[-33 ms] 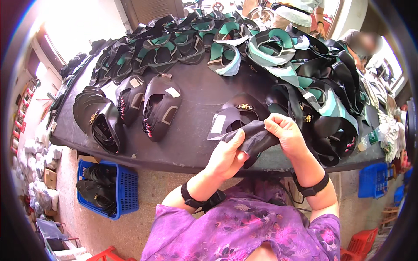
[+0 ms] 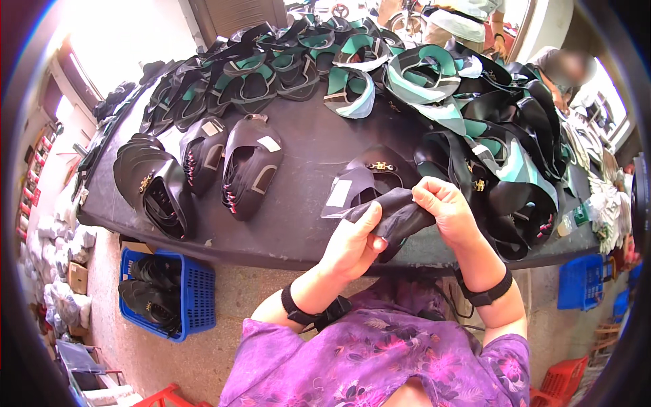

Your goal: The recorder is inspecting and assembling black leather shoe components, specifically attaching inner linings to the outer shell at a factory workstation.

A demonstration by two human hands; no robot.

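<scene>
Label [image 2: 339, 192], white, near black piece [image 2: 401, 212] in left hand [image 2: 356, 241]

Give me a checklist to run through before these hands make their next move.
1. Left fingers gripping the black piece: ok, pinched against the thumb.
2. Right fingers on the same piece: ok, pinching its edge.
3. Whole piece visible: not ok, hands hide part.
4. Piece clear of the gold-trimmed upper just beyond: cannot tell, they overlap in view.
5. Bottle apart from both hands: ok, off right.
</scene>
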